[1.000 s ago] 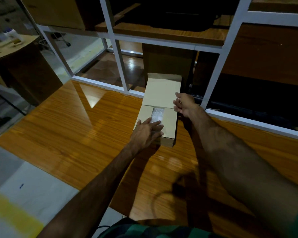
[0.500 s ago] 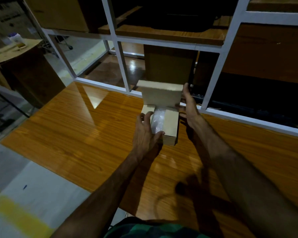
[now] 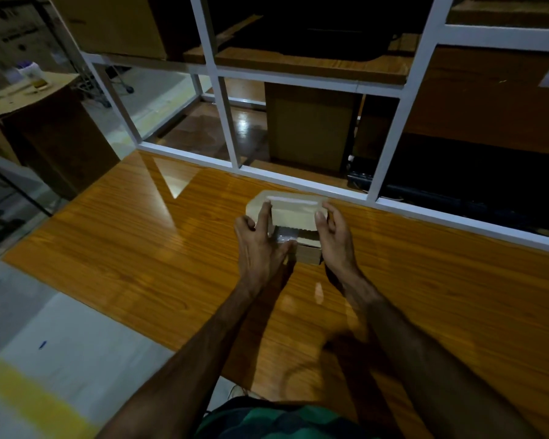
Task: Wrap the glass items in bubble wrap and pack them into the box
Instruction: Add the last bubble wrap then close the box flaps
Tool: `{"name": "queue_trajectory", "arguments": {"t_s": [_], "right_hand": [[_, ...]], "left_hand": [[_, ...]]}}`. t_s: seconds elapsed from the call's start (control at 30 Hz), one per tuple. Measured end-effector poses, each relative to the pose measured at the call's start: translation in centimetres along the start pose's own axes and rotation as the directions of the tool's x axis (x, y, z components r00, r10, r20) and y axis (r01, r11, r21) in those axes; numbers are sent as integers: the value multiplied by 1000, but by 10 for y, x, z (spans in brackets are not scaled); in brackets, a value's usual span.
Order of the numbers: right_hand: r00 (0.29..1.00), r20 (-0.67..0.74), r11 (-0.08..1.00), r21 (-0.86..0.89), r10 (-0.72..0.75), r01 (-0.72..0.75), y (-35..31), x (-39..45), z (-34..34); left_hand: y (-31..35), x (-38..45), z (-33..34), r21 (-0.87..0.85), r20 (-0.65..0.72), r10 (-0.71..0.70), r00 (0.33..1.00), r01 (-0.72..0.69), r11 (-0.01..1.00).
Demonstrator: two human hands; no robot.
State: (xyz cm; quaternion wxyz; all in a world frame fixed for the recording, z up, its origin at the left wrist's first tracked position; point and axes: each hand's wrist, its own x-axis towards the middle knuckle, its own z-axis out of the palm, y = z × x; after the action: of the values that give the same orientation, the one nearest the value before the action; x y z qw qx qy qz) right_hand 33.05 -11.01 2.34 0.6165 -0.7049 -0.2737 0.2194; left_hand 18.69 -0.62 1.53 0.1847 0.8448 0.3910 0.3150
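Note:
A small cardboard box [image 3: 308,253] sits on the wooden table [image 3: 140,248] near its far edge. Its lid flap [image 3: 293,213] is folded over toward me and covers most of the opening. A bubble-wrapped item [image 3: 285,237] shows in the gap under the flap. My left hand [image 3: 260,245] grips the left side of the box, fingers on the flap's left edge. On the other side, my right hand [image 3: 335,239] holds the flap's right edge and the box's right side.
A white metal frame [image 3: 232,134] with glass panes stands just behind the box along the table's far edge. A large cardboard carton [image 3: 29,122] with a small bottle [image 3: 29,72] on top stands to the left. The floor lies beyond the table's left edge.
The lid flap, lying open and flat a second ago, has been lifted and folded over the box. Both hands moved onto the flap's sides; the wrapped item is now mostly covered.

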Motion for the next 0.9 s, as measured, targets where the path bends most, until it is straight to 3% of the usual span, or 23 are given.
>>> {"name": "queue_trajectory", "arguments": {"t_s": [0.43, 0.9], "right_hand": [[1000, -20, 994, -108, -20, 18, 24, 2, -4], [991, -16, 959, -253, -135, 127, 39, -4, -5]], "left_hand": [[-23, 4, -16, -219, 38, -41, 998, 48, 975], [-32, 6, -14, -204, 54, 2, 999, 9, 979]]}}
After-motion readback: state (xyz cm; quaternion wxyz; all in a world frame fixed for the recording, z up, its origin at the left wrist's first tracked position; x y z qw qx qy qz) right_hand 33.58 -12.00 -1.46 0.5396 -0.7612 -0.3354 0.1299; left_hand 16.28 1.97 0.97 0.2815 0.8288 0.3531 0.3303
